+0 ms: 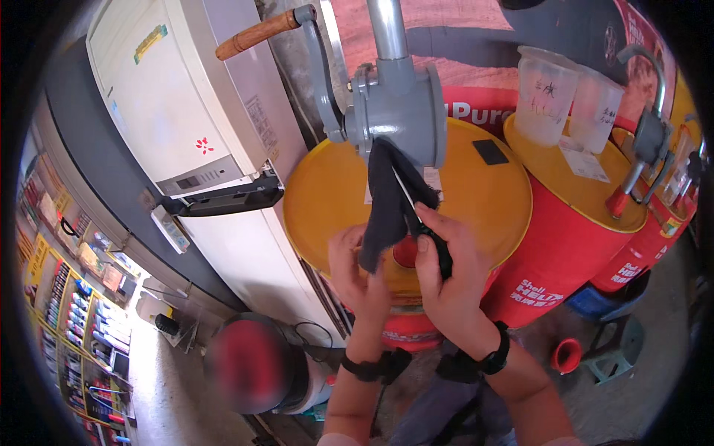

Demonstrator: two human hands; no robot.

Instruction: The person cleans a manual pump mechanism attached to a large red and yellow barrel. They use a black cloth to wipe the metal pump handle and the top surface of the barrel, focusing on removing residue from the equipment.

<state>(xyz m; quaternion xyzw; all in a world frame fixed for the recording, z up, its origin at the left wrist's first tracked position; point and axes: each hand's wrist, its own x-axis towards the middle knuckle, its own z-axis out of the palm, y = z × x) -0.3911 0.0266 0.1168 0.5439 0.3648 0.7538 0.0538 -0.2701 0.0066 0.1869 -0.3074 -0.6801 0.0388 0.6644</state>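
Note:
A grey hand-crank drum pump stands over a red drum with a yellow lid. Dark cloth hangs below the pump body, draped beside a thin metal shaft. My left hand, slightly blurred, has its fingers on the cloth's lower end. In my right hand is a screwdriver; its black handle lies under the fingers and its shaft points up toward the pump. The shaft's tip is hidden behind the cloth. From the pump's left side the crank ends in a wooden grip.
A white fridge-like cabinet stands at the left. More red drums are at the right, with two translucent jugs on one lid and a second pump. A stool and a red funnel are low right.

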